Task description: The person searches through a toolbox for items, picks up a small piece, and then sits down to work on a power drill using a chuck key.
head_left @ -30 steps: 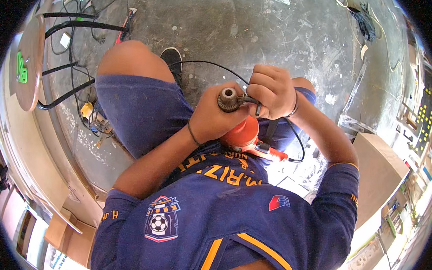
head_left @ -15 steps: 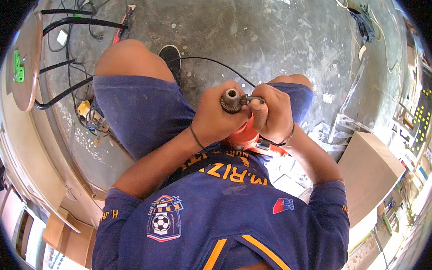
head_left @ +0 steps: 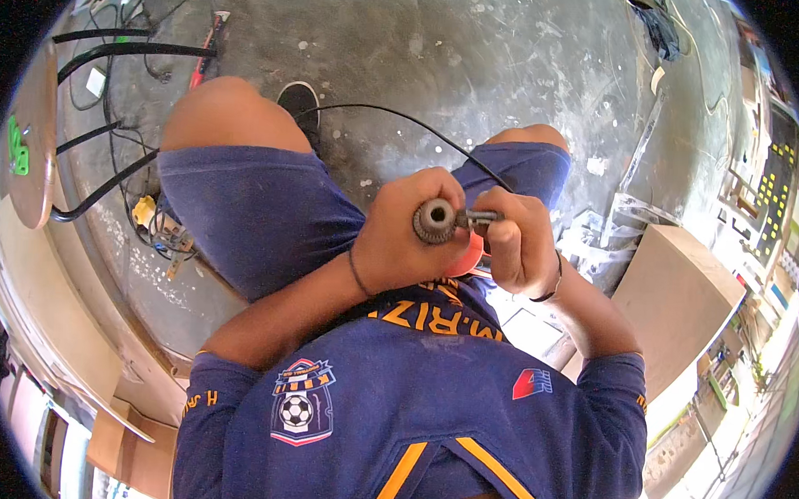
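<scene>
Head view: drill body (head_left: 469,256) mostly hidden

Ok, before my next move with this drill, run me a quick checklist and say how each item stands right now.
1. Left hand gripping the orange drill around its chuck: ok.
2. Right hand holding the chuck key: ok.
3. Key's teeth meshed with the chuck: cannot tell; its head is at the chuck's side.
4. Chuck's mouth in view: ok; no bit sticks out.
5. Drill unplugged: cannot tell; where the black cord ends is unclear.
</scene>
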Available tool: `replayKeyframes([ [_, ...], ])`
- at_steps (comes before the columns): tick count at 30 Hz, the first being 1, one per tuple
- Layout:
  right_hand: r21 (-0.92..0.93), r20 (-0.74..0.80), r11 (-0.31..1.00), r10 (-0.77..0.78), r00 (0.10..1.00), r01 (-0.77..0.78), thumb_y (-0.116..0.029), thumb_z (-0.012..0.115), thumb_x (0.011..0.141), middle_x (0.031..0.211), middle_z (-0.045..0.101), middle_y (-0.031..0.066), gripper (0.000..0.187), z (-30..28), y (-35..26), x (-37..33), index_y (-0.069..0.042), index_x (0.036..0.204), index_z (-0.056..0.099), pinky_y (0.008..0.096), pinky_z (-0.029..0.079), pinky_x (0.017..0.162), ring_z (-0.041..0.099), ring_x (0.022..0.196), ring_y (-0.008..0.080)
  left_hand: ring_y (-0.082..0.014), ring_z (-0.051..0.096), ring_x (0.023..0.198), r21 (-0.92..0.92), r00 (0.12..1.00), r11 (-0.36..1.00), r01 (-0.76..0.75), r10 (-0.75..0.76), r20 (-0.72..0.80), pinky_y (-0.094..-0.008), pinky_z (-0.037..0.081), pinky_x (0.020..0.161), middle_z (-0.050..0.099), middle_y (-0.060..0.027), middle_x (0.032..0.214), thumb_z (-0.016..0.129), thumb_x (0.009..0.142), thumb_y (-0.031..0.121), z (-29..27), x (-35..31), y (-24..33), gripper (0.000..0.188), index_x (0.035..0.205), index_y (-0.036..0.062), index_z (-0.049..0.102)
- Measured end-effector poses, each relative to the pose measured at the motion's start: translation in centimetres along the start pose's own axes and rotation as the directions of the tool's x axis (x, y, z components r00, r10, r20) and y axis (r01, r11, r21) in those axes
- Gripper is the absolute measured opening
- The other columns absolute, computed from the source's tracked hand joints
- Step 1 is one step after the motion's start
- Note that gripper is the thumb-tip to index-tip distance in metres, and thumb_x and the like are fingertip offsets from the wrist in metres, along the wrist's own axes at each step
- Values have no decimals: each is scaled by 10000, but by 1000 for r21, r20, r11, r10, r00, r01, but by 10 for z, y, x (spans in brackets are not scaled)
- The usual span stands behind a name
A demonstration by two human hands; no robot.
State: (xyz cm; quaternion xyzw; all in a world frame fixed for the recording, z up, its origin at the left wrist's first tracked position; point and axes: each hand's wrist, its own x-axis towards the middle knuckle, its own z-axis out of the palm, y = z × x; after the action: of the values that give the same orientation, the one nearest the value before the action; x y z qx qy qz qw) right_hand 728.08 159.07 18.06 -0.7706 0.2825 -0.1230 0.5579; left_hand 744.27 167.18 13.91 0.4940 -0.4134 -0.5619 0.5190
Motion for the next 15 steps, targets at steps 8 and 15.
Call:
replayKeyframes([
  [8,-76,50,973,-213,976,217,-285,478,943,652,518,134,304,5,12,-2,-16,813,536,382,448,498,575,565,336,-116,489,605,54,951,992,112,-122,283,-282,411,552,516,-49,651,704,711,164,-10,-4,6,244,800,44,511],
  [15,14,6,950,312,950,-312,-236,392,994,651,552,194,327,9,-35,-5,8,810,508,379,465,503,611,593,387,-100,501,653,100,978,991,92,-109,181,-277,416,586,540,-55,692,674,733,140,0,-12,6,197,836,56,529],
])
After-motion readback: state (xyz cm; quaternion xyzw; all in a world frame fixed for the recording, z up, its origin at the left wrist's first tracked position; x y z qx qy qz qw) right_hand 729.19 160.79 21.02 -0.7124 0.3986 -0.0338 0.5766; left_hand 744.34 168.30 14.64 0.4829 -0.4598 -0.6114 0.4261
